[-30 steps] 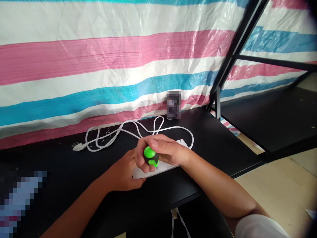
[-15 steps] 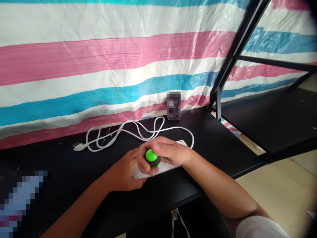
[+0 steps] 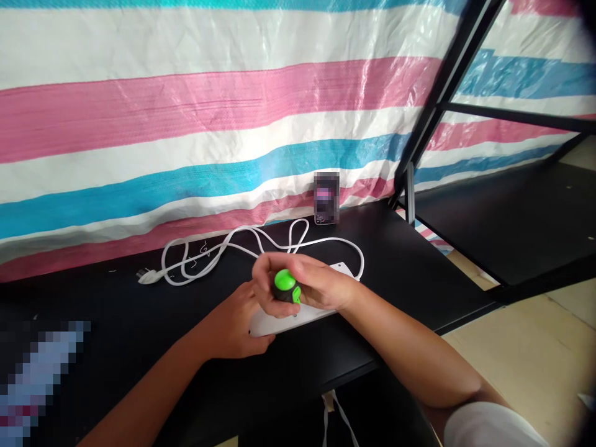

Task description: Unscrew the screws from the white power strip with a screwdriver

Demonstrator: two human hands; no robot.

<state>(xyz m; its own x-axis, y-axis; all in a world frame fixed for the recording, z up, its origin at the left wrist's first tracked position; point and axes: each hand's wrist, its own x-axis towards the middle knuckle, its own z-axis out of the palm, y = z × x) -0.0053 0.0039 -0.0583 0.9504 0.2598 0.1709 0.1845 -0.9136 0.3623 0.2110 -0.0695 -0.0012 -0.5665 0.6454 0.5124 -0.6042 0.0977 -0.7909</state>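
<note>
A white power strip (image 3: pixel 310 318) lies on the black table, its cord end to the right. My left hand (image 3: pixel 235 320) is closed round the strip's left end, thumb along the near side. Above the strip, my right hand (image 3: pixel 316 282) wraps its fingers round the green and black handle of a screwdriver (image 3: pixel 285 284), seen almost end-on from above. The handle and the hand hide the tool's lower part and much of the strip. A small screw-like spot shows on the white surface just below the handle.
The white cord (image 3: pixel 237 231) loops behind my hands to a plug (image 3: pixel 148 276) at the left. A phone (image 3: pixel 326 198) with a blurred screen leans against the striped sheet (image 3: pixel 209 105). Black frame bars (image 3: pixel 442 105) rise at the right. A pixelated item (image 3: pixel 44 379) lies at the lower left.
The screwdriver handle has turned in my right hand, so a green patch now faces me. The right fingers have shifted slightly up and left; my left hand stays on the power strip.
</note>
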